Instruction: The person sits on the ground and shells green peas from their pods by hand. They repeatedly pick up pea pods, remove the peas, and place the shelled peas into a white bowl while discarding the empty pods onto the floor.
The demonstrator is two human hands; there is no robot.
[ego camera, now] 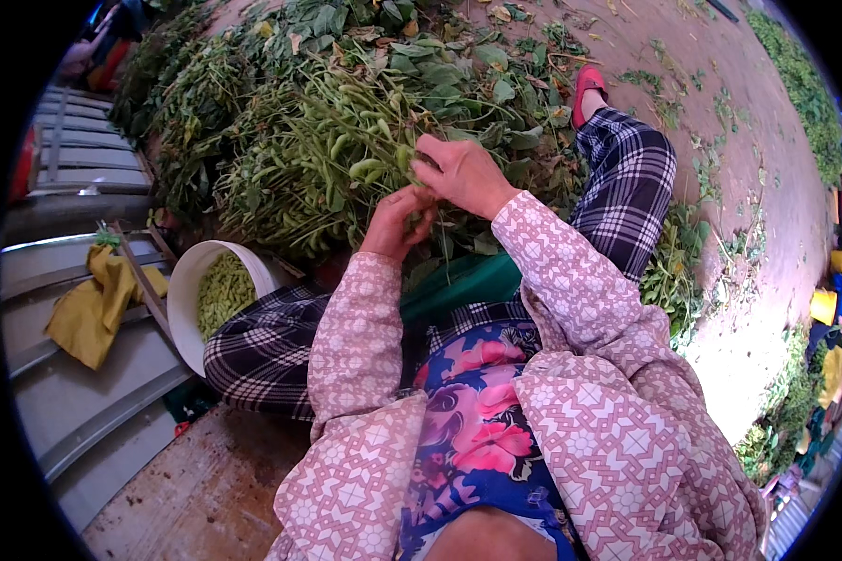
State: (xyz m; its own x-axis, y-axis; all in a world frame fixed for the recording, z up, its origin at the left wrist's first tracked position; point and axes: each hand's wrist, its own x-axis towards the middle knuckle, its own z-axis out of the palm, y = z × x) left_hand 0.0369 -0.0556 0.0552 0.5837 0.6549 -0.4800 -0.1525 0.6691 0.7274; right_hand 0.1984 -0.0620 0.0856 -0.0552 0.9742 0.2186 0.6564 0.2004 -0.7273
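Before me lies a heap of cut soybean plants (302, 161), thick with plump green pods and stems. My right hand (466, 175) pinches a pod-bearing soybean stem (405, 158) between thumb and fingers at the near side of the heap. Just below and left of it, my left hand (396, 223) is curled with its fingertips on the same plant; its palm is partly hidden. Beside my left knee a white plastic bucket (182, 308) leans tilted, with loose picked green pods (226, 291) inside.
Green cloth or sheeting (463, 284) lies across my lap. A yellow cloth (95, 308) hangs on the metal slats (56, 280) at left. Leaves litter the bare ground (730, 140) at right. My red shoe (588, 88) rests beyond the heap. A wooden board (210, 470) lies at lower left.
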